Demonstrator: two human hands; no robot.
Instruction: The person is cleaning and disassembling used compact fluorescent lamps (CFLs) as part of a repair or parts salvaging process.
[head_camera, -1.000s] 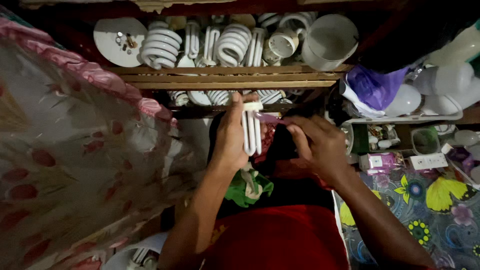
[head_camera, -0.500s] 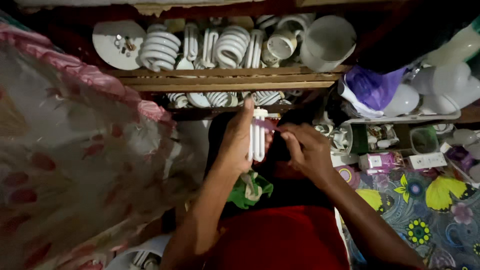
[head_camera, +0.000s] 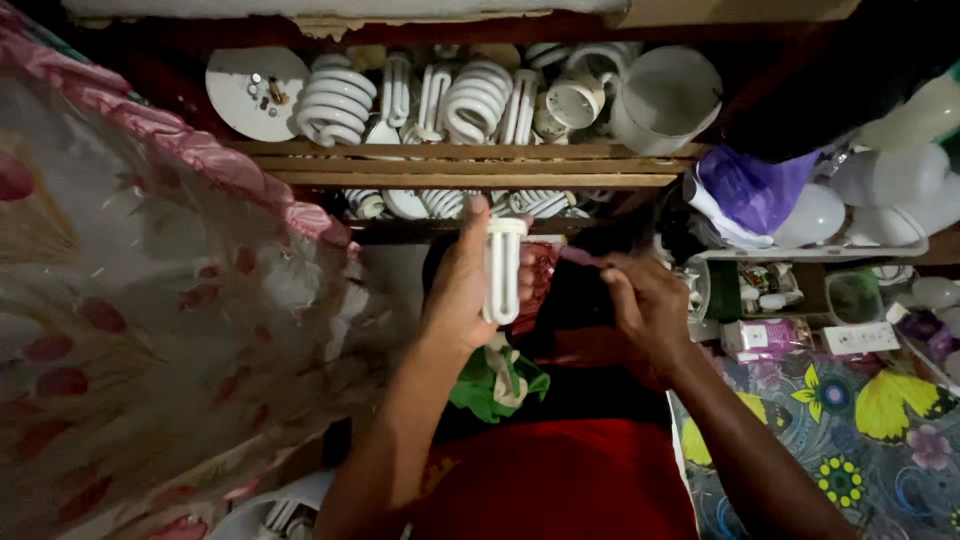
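— So what's in your left hand (head_camera: 462, 290)?

— A white tube lamp (head_camera: 502, 268), a compact fluorescent. My fingers are wrapped around it, thumb up along its side, tubes pointing down, so the base end stays free just below the front edge of the wooden shelf (head_camera: 460, 165).

— And the right hand (head_camera: 648, 315)?

— Fingers pinched together on something thin and pinkish beside the lamp; what it is I cannot tell.
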